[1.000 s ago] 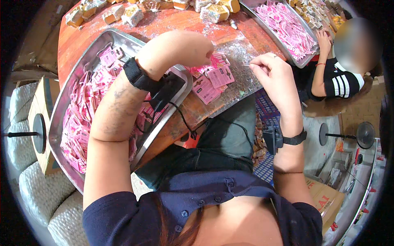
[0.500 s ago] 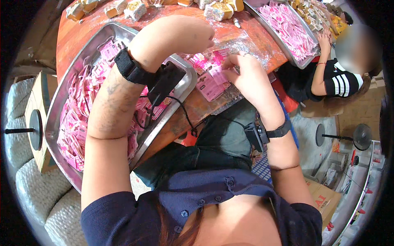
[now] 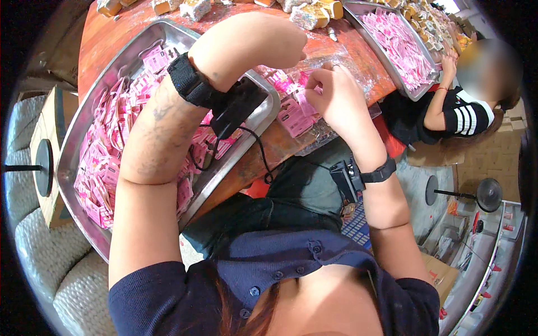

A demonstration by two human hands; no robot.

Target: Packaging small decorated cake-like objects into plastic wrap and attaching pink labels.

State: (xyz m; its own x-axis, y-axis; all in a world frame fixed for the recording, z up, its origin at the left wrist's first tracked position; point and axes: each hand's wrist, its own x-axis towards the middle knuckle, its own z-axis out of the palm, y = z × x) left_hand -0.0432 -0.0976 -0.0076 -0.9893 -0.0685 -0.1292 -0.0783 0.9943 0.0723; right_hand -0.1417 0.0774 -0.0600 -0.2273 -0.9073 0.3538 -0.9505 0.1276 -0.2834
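My left hand [image 3: 255,42] reaches over the tray's far right corner, wrist bent to the right. The back of that hand hides most of its fingers, so any hold is out of sight. To its right is my right hand [image 3: 339,95], its thumb and fingers curled together in a pinch. What they hold, if anything, I cannot make out. Just left of these fingertips, a pile of pink hang cards [image 3: 294,116] lies on the table. A big metal tray [image 3: 268,109] stands under my left forearm, heaped with pink carded packs [image 3: 103,162].
Another metal tray [image 3: 417,94] of pink pieces stands far right, beside a co-worker [image 3: 465,115]. Yellow-and-white blocks [image 3: 314,15] line the far side of the wooden table [image 3: 238,173]. A black cable [image 3: 260,148] hangs from my left wrist device. Bubble-wrapped rolls [image 3: 50,246] are at left.
The whole view has shifted slightly. My right fingers have curled in more, and my left hand has moved a little up and to the right in the picture.
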